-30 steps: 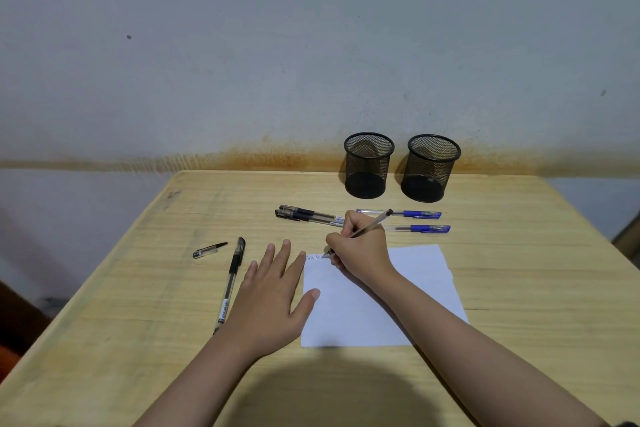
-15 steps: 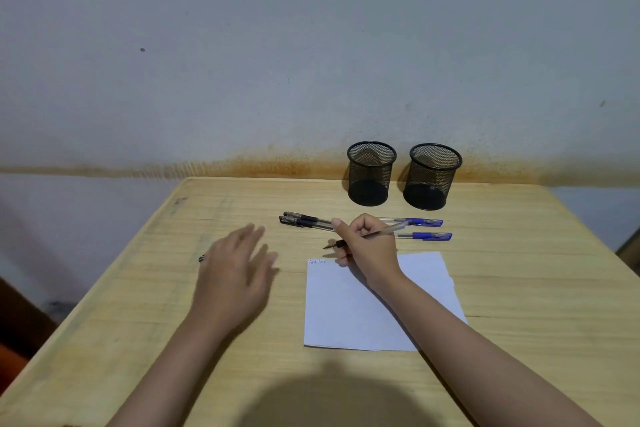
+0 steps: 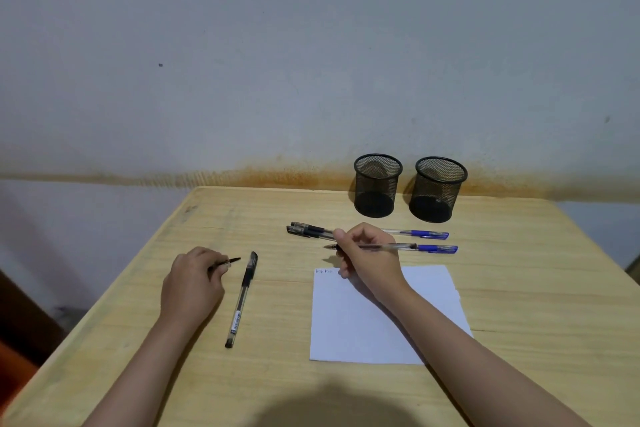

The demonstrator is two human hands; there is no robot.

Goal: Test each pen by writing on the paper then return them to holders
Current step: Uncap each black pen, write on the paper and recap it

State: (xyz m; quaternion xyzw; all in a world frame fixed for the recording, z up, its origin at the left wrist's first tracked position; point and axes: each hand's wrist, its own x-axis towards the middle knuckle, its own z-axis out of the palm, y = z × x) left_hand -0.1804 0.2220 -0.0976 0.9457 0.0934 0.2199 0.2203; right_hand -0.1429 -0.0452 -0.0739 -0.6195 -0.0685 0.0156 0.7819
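Note:
My right hand point(image 3: 367, 256) grips an uncapped clear pen point(image 3: 384, 247) level above the table, its tip pointing left, just past the top left corner of the white paper point(image 3: 367, 322), which carries small scribbles. My left hand point(image 3: 192, 284) pinches a black pen cap point(image 3: 227, 262) at the table's left. A capped black pen point(image 3: 242, 298) lies beside that hand. Two black pens point(image 3: 308, 231) and two blue-capped pens point(image 3: 429, 241) lie behind my right hand. Two black mesh holders point(image 3: 377, 185) point(image 3: 438, 189) stand at the back.
The wooden table point(image 3: 519, 288) ends at a wall behind the holders. Its left edge drops away to a dark floor. Bare wood lies to the right of the paper and along the front.
My right hand lifted the pen off the paper and turned it level. My left hand left the paper's edge, moved left and picked up the pen cap.

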